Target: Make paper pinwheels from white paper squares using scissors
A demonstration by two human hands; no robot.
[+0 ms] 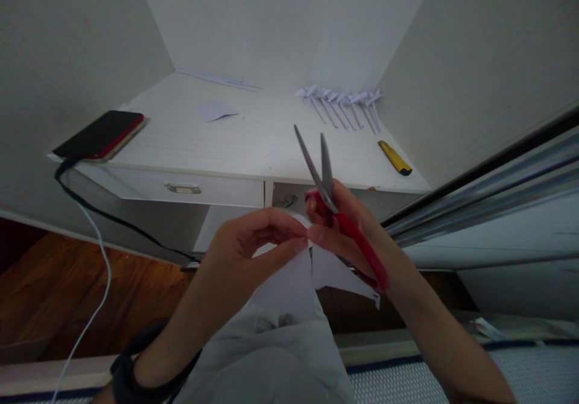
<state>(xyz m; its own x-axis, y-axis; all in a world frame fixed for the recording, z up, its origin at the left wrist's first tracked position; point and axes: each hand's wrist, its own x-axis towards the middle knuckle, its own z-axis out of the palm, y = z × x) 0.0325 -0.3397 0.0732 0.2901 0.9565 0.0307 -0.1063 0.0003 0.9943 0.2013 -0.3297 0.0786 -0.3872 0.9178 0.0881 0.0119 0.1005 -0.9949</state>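
My left hand (256, 238) pinches the upper edge of a white paper sheet (296, 280) in front of my lap. My right hand (350, 235) pinches the same sheet just right of a slit in it, and it also holds red-handled scissors (332, 202). The scissor blades point up and away, slightly apart, clear of the paper. Both hands hover in front of the white desk (253, 151).
On the desk lie a dark phone in a red case (100, 134) at the left edge, a small paper piece (215, 111), a row of several folded paper shapes (346, 104) and a yellow utility knife (395, 157). Black and white cables (97, 229) hang down left. Walls enclose the desk.
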